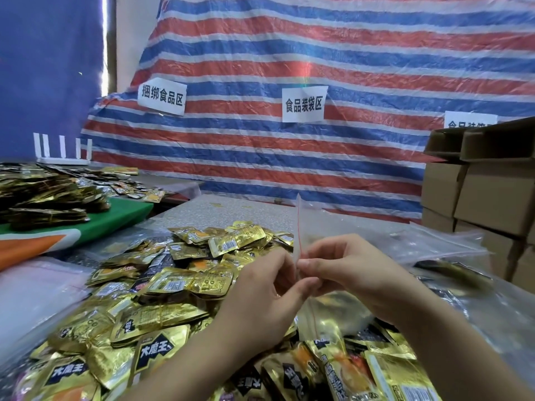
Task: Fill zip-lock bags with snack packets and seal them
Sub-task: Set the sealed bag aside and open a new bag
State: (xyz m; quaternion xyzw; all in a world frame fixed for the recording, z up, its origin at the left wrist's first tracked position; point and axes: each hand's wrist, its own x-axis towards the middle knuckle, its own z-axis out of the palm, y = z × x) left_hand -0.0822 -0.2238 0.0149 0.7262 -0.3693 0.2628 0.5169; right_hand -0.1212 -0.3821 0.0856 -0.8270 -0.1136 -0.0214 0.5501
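Note:
A clear zip-lock bag [301, 224] with a red zip line stands upright between my hands above the table. My left hand [260, 296] pinches its edge from the left, and my right hand [344, 267] pinches it from the right, fingertips almost meeting. The bag's lower part hangs down below my hands with gold packets showing through it. A heap of gold foil snack packets [162, 285] covers the table in front and left of my hands.
More gold packets [49, 195] are stacked on a green board at the left. Clear bags [443, 244] lie at the right, next to stacked cardboard boxes [480, 195]. A striped tarp with paper labels [304, 104] hangs behind the table.

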